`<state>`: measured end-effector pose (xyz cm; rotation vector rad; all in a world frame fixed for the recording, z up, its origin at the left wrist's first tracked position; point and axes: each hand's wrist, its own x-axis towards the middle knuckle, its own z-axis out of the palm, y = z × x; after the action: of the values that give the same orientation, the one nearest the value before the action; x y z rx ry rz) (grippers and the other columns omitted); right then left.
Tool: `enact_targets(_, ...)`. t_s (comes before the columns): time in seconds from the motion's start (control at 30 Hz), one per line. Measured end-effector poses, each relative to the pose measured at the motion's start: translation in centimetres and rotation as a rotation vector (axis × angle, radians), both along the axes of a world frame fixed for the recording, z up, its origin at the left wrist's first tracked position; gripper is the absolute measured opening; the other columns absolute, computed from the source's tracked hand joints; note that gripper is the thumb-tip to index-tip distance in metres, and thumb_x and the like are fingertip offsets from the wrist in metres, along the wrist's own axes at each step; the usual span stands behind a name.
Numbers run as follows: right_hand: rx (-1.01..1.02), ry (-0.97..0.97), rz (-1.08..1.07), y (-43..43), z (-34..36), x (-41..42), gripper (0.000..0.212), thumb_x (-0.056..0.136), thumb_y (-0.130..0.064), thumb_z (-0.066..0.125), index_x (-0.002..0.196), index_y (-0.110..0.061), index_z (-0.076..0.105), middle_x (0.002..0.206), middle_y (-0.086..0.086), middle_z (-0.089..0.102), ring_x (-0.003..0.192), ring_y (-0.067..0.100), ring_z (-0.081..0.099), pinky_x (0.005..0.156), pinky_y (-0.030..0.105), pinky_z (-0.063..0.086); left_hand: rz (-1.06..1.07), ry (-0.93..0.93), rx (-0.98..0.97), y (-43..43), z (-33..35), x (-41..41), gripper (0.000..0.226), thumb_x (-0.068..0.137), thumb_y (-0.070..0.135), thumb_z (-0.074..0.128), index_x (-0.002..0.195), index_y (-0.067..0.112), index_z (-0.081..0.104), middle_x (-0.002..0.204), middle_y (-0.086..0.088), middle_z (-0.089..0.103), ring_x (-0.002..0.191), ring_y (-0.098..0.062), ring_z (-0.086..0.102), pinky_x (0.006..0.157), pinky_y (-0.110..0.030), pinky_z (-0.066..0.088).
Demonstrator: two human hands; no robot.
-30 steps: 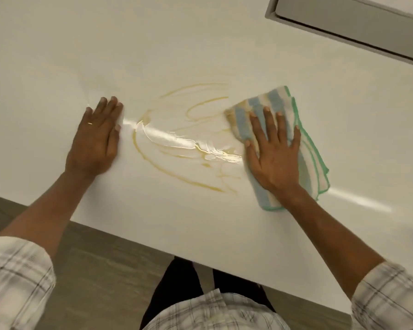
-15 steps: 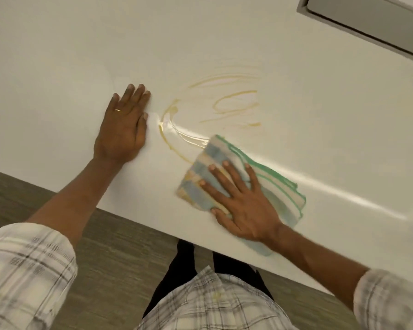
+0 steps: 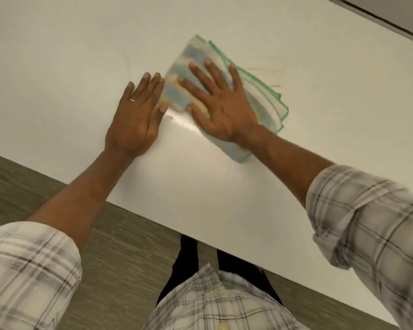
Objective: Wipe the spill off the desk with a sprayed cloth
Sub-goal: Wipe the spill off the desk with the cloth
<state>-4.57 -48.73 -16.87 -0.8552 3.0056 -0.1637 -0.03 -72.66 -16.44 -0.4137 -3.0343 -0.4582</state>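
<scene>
A folded cloth (image 3: 260,96), blue and white striped with a green hem and yellow stains, lies flat on the white desk (image 3: 57,67). My right hand (image 3: 221,108) presses down on the cloth with its fingers spread. My left hand (image 3: 136,115) rests flat on the desk just left of the cloth, fingertips touching its edge, holding nothing. Faint yellow streaks of the spill (image 3: 264,71) show on the desk to the right of the cloth. A wet sheen (image 3: 179,121) lies between my two hands.
The desk's near edge runs diagonally from the lower left to the lower right, with grey wood-look floor (image 3: 119,246) below it. A grey framed panel (image 3: 386,13) sits at the top right corner. My plaid sleeves fill the bottom corners.
My right hand has swept the cloth from the near part of the desk up and left over the spill, next to my left hand. Most yellow streaks are gone.
</scene>
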Motion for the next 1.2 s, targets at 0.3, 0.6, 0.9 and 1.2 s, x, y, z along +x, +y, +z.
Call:
enact_targets(0.3,-0.054,-0.032,-0.734,7.2,-0.1,-5.0,0.065,0.103,-0.055,0.019,0.165,-0.036,0.024,0.175,-0.002,0.019,0.163,0.030,0.014,0.125,0.069,0.005,0.004,0.008,0.006,-0.4,-0.8,0.1,0.069,0.112,0.054,0.032,0.165,0.011,0.035,0.175,-0.004,0.032,0.166,-0.022,0.024,0.136,-0.043,0.015)
enact_targets(0.6,-0.034,-0.038,-0.880,13.5,0.1,13.1,0.063,0.107,-0.049,0.022,0.167,-0.031,0.015,0.177,-0.001,0.011,0.164,0.029,0.009,0.126,0.067,0.009,-0.001,-0.010,0.029,-0.4,-0.2,0.3,0.064,0.113,0.048,0.034,0.164,0.011,0.037,0.174,-0.005,0.034,0.165,-0.023,0.025,0.135,-0.046,0.017)
enact_targets(0.9,0.038,-0.142,-1.085,27.6,1.3,21.6,0.061,0.108,-0.052,0.020,0.166,-0.038,0.009,0.177,-0.005,0.006,0.164,0.025,0.005,0.124,0.072,0.008,-0.045,0.053,0.048,-1.8,-2.5,-0.6,0.061,0.112,0.043,0.032,0.167,0.016,0.030,0.175,-0.003,0.031,0.166,-0.022,0.023,0.135,-0.038,0.009)
enact_targets(1.2,0.010,-0.067,-1.266,27.7,0.2,-0.3,0.067,0.104,-0.053,0.022,0.167,-0.033,0.015,0.176,0.001,0.013,0.162,0.034,0.012,0.121,0.074,0.010,-0.045,0.076,0.085,-5.6,-10.9,-3.8,0.062,0.108,0.041,0.028,0.169,0.028,0.027,0.178,0.008,0.022,0.167,-0.020,0.020,0.132,-0.057,0.023)
